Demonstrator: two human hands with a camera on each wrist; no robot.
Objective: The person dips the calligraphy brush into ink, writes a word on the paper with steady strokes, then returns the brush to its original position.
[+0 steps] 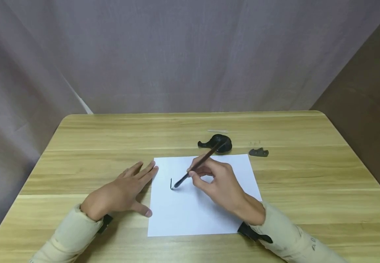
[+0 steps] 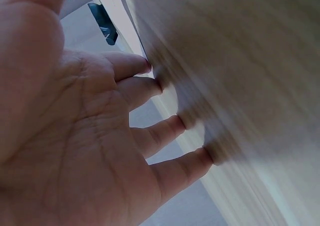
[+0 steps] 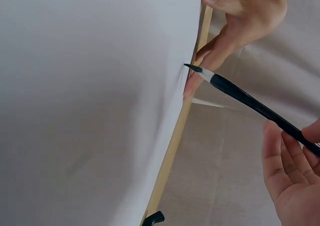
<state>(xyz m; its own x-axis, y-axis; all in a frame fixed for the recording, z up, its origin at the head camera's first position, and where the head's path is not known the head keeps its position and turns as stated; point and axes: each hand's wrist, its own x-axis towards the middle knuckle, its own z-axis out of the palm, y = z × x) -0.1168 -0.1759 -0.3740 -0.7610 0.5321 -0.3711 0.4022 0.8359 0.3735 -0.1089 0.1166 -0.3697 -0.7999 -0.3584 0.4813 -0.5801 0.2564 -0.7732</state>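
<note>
My right hand [image 1: 221, 184] pinches a dark-handled writing brush [image 1: 204, 159] between thumb and fingers, tilted with its handle up to the right. In the right wrist view, the brush [image 3: 240, 93] has pale bristles with a black tip, which meets the paper. A short black stroke [image 1: 171, 184], bending at its foot, marks the white paper sheet [image 1: 190, 219] beside the tip. My left hand [image 1: 119, 193] lies spread at the sheet's left edge, thumb and some fingertips touching it. The left wrist view shows this hand's [image 2: 90, 131] fingers extended, fingertips down on the surface.
Behind the sheet sits a glossy black object [image 1: 214, 140] with a narrow curled neck, partly covered by the brush handle. To its right lies a small dark wavy-edged piece [image 1: 258, 152]. A thin clear strip [image 1: 217, 130] lies farther back on the wooden table [image 1: 117, 135].
</note>
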